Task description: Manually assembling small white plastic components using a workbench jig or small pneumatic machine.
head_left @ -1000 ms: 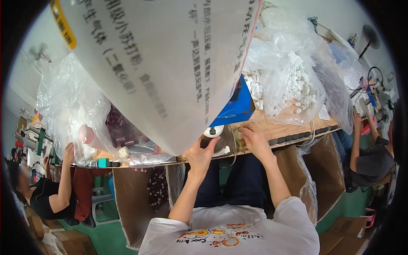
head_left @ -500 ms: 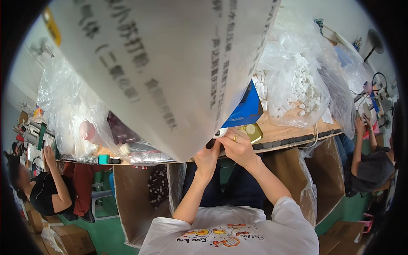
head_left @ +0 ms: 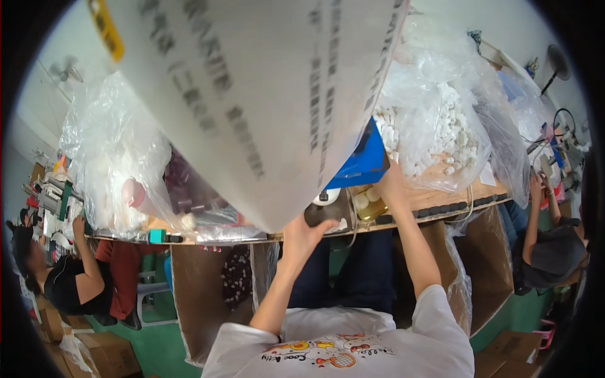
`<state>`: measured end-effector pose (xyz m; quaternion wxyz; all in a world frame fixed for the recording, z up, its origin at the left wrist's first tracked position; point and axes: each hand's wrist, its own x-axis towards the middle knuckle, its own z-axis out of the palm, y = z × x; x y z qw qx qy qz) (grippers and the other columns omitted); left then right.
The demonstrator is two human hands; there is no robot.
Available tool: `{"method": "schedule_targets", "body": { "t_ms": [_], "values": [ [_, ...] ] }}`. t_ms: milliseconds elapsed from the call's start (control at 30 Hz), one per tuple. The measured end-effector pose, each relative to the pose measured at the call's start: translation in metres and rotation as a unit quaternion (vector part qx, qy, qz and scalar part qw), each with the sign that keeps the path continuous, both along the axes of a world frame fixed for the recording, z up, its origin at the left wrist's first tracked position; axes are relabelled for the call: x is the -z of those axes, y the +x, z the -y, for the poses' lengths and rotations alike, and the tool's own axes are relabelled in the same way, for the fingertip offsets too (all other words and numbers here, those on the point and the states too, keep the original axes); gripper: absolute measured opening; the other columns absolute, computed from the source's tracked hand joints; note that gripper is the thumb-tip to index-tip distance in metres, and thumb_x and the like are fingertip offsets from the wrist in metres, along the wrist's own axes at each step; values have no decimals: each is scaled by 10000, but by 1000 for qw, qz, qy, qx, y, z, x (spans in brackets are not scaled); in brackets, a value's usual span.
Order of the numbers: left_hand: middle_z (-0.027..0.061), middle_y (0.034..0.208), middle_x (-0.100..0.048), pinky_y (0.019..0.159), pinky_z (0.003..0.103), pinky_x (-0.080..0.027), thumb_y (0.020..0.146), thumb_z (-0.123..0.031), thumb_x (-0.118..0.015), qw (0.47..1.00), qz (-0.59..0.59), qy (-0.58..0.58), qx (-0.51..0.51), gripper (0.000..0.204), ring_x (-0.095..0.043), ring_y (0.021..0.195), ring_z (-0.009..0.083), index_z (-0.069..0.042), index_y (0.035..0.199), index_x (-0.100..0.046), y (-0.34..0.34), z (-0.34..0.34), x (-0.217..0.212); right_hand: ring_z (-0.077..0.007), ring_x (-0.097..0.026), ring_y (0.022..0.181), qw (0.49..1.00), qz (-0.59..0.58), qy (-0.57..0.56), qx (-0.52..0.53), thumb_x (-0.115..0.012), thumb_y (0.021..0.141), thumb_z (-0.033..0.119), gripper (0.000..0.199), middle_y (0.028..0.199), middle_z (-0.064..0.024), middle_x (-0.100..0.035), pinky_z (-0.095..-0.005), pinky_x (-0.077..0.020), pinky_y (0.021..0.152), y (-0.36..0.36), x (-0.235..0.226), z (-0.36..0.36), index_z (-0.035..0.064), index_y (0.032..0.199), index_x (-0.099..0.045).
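Note:
At the table's front edge my left hand [head_left: 301, 239] is open, its thumb stretched out to the right; a large white printed sheet hides its other fingers. Just beyond the thumb stands a white round piece with a black tip [head_left: 326, 197]. My right hand [head_left: 392, 188] reaches forward along the right side of a blue bin [head_left: 360, 167], near small white cylindrical parts [head_left: 389, 135]. Its fingers are hidden behind the bin's edge, so what they touch cannot be seen. Below the bin lies a yellowish tin [head_left: 373, 210] with pale round pieces in it.
The hanging printed sheet [head_left: 252, 126] covers the middle of the view. A clear plastic bag [head_left: 413, 151] of white parts lies at right, another plastic bag [head_left: 113, 189] at left. Open cardboard boxes [head_left: 211, 302] stand below the table edge. Co-workers [head_left: 66, 277] sit at both sides.
My hands were together at the white piece and have parted. The right moved right and forward past the blue bin; the left drew slightly back and its thumb spread.

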<state>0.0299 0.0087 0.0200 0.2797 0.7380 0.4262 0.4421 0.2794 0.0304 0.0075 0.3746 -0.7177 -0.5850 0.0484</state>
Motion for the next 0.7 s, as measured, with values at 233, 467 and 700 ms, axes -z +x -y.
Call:
{"method": "schedule_targets", "body": {
  "t_ms": [233, 467, 700],
  "values": [
    [188, 1253, -642, 1004, 435, -456, 737, -58, -828, 999, 39, -20, -31, 552, -605, 1159, 317, 1, 1254, -643, -6, 4, 10, -418, -668, 770, 998, 45, 37, 39, -681, 877, 155, 221, 842, -196, -693, -483, -528, 694, 4, 9, -6, 52, 1068, -639],
    [130, 1074, -700, 929, 381, -463, 734, -63, -816, 993, 116, -24, -22, 289, -612, 1064, 290, -15, 1012, -753, -10, -7, -24, -283, -725, 845, 976, -217, -5, -34, -706, 830, 47, 248, 888, -143, -734, -388, -553, 735, -33, -6, 13, 23, 1077, -717],
    [180, 897, -719, 786, 442, -520, 739, -205, -824, 897, -386, -190, -97, 330, -687, 905, 365, -41, 1009, -727, -149, 27, -68, -266, -702, 965, 941, -293, 3, -170, -807, 774, 93, 345, 1014, -126, -746, -367, -526, 856, -88, 4, 25, 34, 1102, -720]
  ]
}}
